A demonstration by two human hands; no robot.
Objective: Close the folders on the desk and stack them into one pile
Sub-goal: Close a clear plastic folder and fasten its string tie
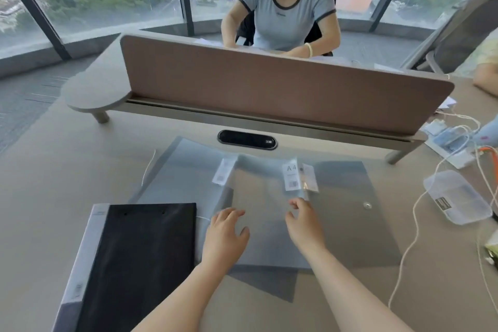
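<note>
A black folder [140, 259] with a grey spine lies shut at the near left of the desk. Translucent grey plastic folders overlap across the middle: one [183, 170] reaches toward the far left, another [355, 224] with a snap button [367, 205] lies at the right. White labels [292, 176] stand near their far edges. My left hand [226, 234] rests flat on the middle sheet, fingers apart. My right hand [303, 221] hovers over the same sheet with its fingertips pinched at a clear flap's edge below the A4 label.
A brown divider panel [269, 89] crosses the desk's far side, with a black cable port [247, 139] before it. A clear plastic box [455, 197], white cables [412, 224] and small devices crowd the right. A person sits beyond the divider.
</note>
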